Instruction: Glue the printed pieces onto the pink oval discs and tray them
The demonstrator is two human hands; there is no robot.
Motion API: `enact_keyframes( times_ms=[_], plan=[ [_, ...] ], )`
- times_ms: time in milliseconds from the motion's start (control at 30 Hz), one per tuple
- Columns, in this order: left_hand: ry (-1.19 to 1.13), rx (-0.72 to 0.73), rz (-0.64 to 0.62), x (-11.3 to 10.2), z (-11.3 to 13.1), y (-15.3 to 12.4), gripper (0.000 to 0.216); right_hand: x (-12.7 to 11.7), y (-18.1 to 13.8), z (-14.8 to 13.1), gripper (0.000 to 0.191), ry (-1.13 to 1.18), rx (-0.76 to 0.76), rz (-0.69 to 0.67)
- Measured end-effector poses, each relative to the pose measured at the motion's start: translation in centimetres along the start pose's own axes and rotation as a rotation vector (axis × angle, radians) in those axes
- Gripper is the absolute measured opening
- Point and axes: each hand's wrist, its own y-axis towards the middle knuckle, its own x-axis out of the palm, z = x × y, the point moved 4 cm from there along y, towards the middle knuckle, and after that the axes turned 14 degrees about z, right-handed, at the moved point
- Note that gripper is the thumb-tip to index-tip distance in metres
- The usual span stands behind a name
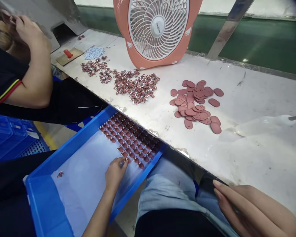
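Observation:
My left hand (pixel 115 172) reaches into a blue tray (pixel 49 159), thumb and fingertips pinched on a small dark-red oval piece (pixel 127 160) at the near end of the rows. Rows of such pieces (pixel 130 138), each with a small bow-like part on it, lie on the white sheet (pixel 86 171) lining the tray. A loose bow-like part (pixel 60 174) rests alone at the tray's left. My right hand (pixel 256 205) is low at the right, by the table edge, its fingertips close together. Whether they hold anything, I cannot make out.
On the white table (pixel 261 98) lie a pile of reddish ovals (pixel 194 102), a heap of brown bow-like parts (pixel 135 84) and small light-blue pieces (pixel 94 53). A coral fan (pixel 135 56) stands behind them. A co-worker's arm (pixel 38 62) is at the left, near blue crates (pixel 7 138).

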Motion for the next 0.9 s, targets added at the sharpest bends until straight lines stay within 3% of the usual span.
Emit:
enact_keyframes(
  times_ms=[367,633,767,867,900],
  plan=[
    [0.043,0.011,0.012,0.3,0.3,0.4,0.029,-0.1,-1.3,0.4,0.029,-0.093,-0.048,0.036],
    [0.021,0.020,0.070,-0.4,0.5,0.2,0.031,-0.6,-0.9,0.8,0.039,-0.114,-0.052,0.018],
    [-0.024,0.043,0.238,-2.9,2.0,-0.9,0.033,-2.2,0.4,2.3,0.038,-0.190,0.057,0.072],
    [-0.119,0.137,0.458,-5.4,5.4,-2.0,0.030,-4.4,1.5,5.4,0.023,-0.359,0.382,0.329],
    [-0.199,0.246,0.600,-6.5,7.2,-2.4,0.028,-4.9,1.8,6.6,0.026,-0.372,0.502,0.409]
  ],
)
